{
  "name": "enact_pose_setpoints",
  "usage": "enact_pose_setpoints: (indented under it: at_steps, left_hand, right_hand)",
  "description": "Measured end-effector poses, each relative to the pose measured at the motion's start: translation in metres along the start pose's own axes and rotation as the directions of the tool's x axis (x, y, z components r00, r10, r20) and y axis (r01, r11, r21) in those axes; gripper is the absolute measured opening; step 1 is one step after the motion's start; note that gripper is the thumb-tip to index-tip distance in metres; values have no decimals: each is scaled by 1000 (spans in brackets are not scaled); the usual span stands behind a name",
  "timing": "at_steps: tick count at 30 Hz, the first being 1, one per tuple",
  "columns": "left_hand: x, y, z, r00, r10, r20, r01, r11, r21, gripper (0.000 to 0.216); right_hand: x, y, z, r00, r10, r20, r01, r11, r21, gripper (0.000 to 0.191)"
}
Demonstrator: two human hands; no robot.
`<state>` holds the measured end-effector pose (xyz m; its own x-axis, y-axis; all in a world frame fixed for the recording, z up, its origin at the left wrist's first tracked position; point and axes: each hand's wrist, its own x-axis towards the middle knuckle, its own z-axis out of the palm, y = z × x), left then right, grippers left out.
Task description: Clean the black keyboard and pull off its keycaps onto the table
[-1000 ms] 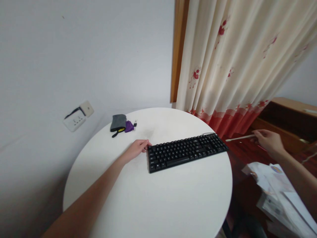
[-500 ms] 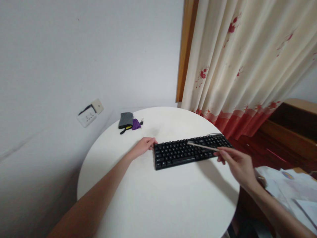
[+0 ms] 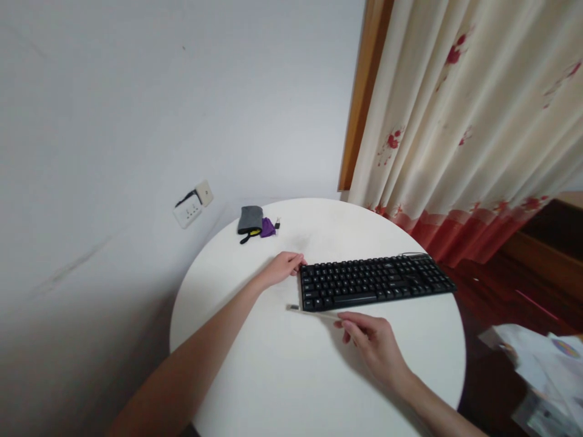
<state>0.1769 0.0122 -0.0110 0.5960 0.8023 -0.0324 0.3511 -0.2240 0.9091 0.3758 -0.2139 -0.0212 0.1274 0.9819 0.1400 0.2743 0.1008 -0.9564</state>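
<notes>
A black keyboard (image 3: 371,282) lies flat on the round white table (image 3: 273,370). My left hand (image 3: 288,267) is closed at the keyboard's far left corner, fingers pinching its edge. Below the keyboard's front edge, my right hand (image 3: 368,340) grips a thin, pale toothbrush (image 3: 319,314) by its handle. The brush head, with greyish bristles, points left and sits just beyond the keyboard's near left corner. Whether the bristles touch anything cannot be made out.
At the table's back left lie a grey cloth pouch (image 3: 250,220), a purple cloth (image 3: 268,227) and a black binder clip (image 3: 277,224). A wall socket (image 3: 187,212) is at left. Curtains (image 3: 437,121) hang behind on the right; plastic bags (image 3: 542,364) lie at lower right.
My right hand has brought the toothbrush from over the upper middle keys to the near left corner, off the keys. My left hand stays at the far left corner. The view has shifted.
</notes>
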Motion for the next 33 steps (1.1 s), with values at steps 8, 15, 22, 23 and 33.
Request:
enact_pose_setpoints:
  at_steps: [8, 15, 22, 23, 33]
  left_hand:
    - [0, -3, 0, 1000, -3, 2, 4, 999, -38, 46]
    - [-1, -1, 1, 1000, 2, -2, -2, 1000, -31, 47]
    - [-1, -2, 1, 1000, -1, -4, 1, 1000, -32, 47]
    - [-1, -1, 1, 1000, -3, -3, 3, 999, -32, 47]
    - [-2, -1, 0, 1000, -4, -4, 4, 1000, -25, 49]
  right_hand:
    - [-10, 14, -15, 988, -152, -25, 129, 902, -412, 34]
    - [-17, 18, -25, 957, -280, 77, 273, 779, -565, 30]
    - [-19, 21, -34, 976, -212, 52, 198, 762, -616, 30]
    - [-19, 21, -37, 978, -203, 45, 187, 764, -617, 31]
    - [-21, 33, -67, 986, -158, -51, 90, 769, -633, 34]
